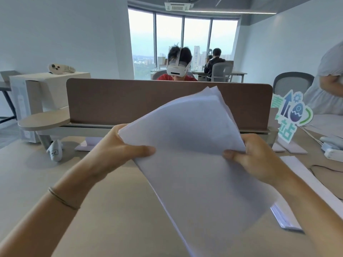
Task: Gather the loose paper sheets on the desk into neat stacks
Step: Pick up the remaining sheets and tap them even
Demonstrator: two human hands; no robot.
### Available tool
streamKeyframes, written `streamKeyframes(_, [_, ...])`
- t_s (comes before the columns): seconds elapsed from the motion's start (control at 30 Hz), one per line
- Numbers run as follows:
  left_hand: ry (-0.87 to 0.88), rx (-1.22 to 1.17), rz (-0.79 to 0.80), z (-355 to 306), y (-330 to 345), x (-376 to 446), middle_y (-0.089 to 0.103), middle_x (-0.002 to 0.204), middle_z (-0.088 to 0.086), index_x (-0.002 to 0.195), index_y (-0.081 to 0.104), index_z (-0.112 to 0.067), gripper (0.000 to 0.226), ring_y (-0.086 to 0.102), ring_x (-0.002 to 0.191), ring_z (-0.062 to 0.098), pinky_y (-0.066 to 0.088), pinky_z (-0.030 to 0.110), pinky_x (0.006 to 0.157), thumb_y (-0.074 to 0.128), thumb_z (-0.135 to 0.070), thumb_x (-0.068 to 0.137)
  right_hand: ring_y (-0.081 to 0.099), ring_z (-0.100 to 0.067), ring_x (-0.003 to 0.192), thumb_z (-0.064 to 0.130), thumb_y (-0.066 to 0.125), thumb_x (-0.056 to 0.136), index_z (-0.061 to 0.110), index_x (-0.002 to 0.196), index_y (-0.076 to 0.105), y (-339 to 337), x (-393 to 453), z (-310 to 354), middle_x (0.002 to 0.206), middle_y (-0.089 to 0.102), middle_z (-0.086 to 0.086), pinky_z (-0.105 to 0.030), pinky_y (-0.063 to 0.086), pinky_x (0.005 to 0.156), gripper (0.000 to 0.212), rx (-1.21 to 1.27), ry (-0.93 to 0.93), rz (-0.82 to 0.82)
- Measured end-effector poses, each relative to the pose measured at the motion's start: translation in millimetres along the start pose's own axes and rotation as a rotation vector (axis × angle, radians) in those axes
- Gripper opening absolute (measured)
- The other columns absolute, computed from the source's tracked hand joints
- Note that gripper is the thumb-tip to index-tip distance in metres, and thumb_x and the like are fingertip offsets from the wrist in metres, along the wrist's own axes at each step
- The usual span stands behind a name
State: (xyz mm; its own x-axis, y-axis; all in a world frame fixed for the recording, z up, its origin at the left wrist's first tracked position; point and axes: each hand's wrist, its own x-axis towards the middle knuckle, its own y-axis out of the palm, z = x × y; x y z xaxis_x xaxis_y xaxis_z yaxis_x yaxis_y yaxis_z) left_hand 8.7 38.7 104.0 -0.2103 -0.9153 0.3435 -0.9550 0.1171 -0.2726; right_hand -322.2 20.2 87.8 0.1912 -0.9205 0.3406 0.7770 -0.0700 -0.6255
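A bundle of white paper sheets [193, 154] is held up above the beige desk [104, 210], tilted, with its top corners fanned apart near the brown divider. My left hand [118, 149] grips the bundle's left edge, thumb on top. My right hand [254, 156] grips its right edge, thumb across the front. A flat stack of white paper [304, 184] lies on the desk to the right, partly hidden under my right forearm. More sheets [87, 144] lie at the foot of the divider on the left.
A brown divider panel [130, 101] closes off the desk's far side; a person in a headset sits behind it. A small white pouch [55, 151] lies at left. A green-and-blue sign [291, 115], a power strip [334, 153] and cables stand at right, beside another person.
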Motion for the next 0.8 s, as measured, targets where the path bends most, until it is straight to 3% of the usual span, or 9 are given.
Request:
streamKeyframes(0.1, [-0.104, 0.060, 0.224, -3.8, -24.7, -0.9, 0.078, 0.109, 0.015, 0.118, 0.075, -0.015, 0.047, 0.075, 0.099, 0.028, 0.059, 0.034, 0.086, 0.083, -0.024, 0.073, 0.053, -0.006, 0.061, 0.006, 0.074, 0.088, 0.006, 0.079, 0.072, -15.1, 7.1, 3.3, 0.067, 0.066, -0.004, -0.030, 0.038, 0.059, 0.009, -0.107, -0.001, 0.106])
streamKeyframes(0.2, [-0.162, 0.092, 0.331, 3.5, -10.2, -3.6, 0.078, 0.110, 0.012, 0.120, 0.073, -0.023, 0.034, 0.075, 0.102, 0.026, 0.060, 0.036, 0.089, 0.077, -0.021, 0.086, 0.048, -0.006, 0.061, 0.008, 0.073, 0.087, 0.004, 0.079, 0.069, -4.9, 8.5, 3.6, 0.073, 0.066, -0.012, -0.032, 0.037, 0.057, 0.010, -0.249, -0.017, 0.222])
streamKeyframes(0.3, [-0.119, 0.201, 0.154, 26.3, 27.4, -5.6, 0.078, 0.091, 0.008, 0.096, 0.075, -0.011, 0.019, 0.074, 0.085, 0.020, 0.058, 0.055, 0.085, 0.072, -0.024, 0.082, 0.057, -0.007, 0.060, 0.017, 0.074, 0.086, 0.020, 0.077, 0.072, 13.2, 8.1, 6.4, 0.070, 0.072, 0.004, -0.035, 0.047, 0.059, 0.010, -0.274, -0.030, 0.307])
streamKeyframes(0.37, [-0.155, 0.120, 0.024, 44.4, 32.3, -8.5, 0.078, 0.091, 0.016, 0.092, 0.075, -0.007, 0.020, 0.077, 0.086, 0.031, 0.058, 0.058, 0.084, 0.072, -0.021, 0.078, 0.069, -0.012, 0.069, 0.025, 0.078, 0.079, 0.027, 0.083, 0.077, 9.0, 7.6, -5.0, 0.076, 0.076, 0.009, -0.036, 0.055, 0.065, 0.005, -0.276, 0.026, 0.308])
streamKeyframes(0.43, [-0.210, -0.024, -0.084, 63.8, 21.4, -13.8, 0.078, 0.096, 0.022, 0.093, 0.075, -0.005, 0.023, 0.075, 0.093, 0.043, 0.059, 0.060, 0.084, 0.074, -0.018, 0.074, 0.074, -0.024, 0.080, 0.028, 0.080, 0.070, 0.024, 0.089, 0.079, -3.4, 2.0, -23.5, 0.082, 0.079, 0.002, -0.039, 0.058, 0.071, 0.019, -0.258, 0.097, 0.249])
streamKeyframes(0.5, [-0.220, -0.174, -0.171, 81.1, 14.0, -21.1, 0.077, 0.096, 0.024, 0.093, 0.075, -0.001, 0.033, 0.073, 0.093, 0.048, 0.060, 0.056, 0.081, 0.081, -0.022, 0.068, 0.076, -0.030, 0.089, 0.009, 0.083, 0.074, 0.015, 0.089, 0.080, -6.1, -7.8, -47.1, 0.087, 0.081, -0.005, -0.035, 0.060, 0.072, 0.017, 0.037, 0.182, 0.108])
streamKeyframes(0.57, [-0.203, -0.286, -0.221, 91.2, 18.3, -25.2, 0.077, 0.097, 0.023, 0.096, 0.075, 0.000, 0.049, 0.074, 0.089, 0.043, 0.062, 0.049, 0.075, 0.088, -0.030, 0.059, 0.077, -0.031, 0.096, -0.011, 0.073, 0.080, 0.012, 0.095, 0.079, 11.3, -18.4, -57.9, 0.094, 0.082, -0.005, -0.031, 0.062, 0.074, 0.028, 0.410, 0.273, -0.033])
streamKeyframes(0.63, [-0.177, -0.347, -0.255, 95.3, 27.3, -25.3, 0.078, 0.095, 0.017, 0.096, 0.076, -0.004, 0.044, 0.076, 0.083, 0.032, 0.062, 0.040, 0.068, 0.087, -0.027, 0.060, 0.077, -0.033, 0.096, -0.015, 0.064, 0.083, 0.011, 0.096, 0.078, 33.7, -22.1, -63.3, 0.098, 0.082, -0.007, -0.039, 0.059, 0.080, 0.032, 0.604, 0.311, -0.169])
streamKeyframes(0.8, [-0.135, -0.290, -0.346, 109.6, 38.7, -27.7, 0.075, 0.081, 0.001, 0.094, 0.070, -0.011, 0.037, 0.072, 0.074, 0.016, 0.059, 0.029, 0.062, 0.064, -0.005, 0.058, 0.068, -0.026, 0.083, -0.014, 0.055, 0.081, 0.014, 0.086, 0.074, 59.5, -26.2, -73.1, 0.084, 0.077, 0.000, -0.036, 0.048, 0.072, 0.034, 0.673, 0.344, -0.372])
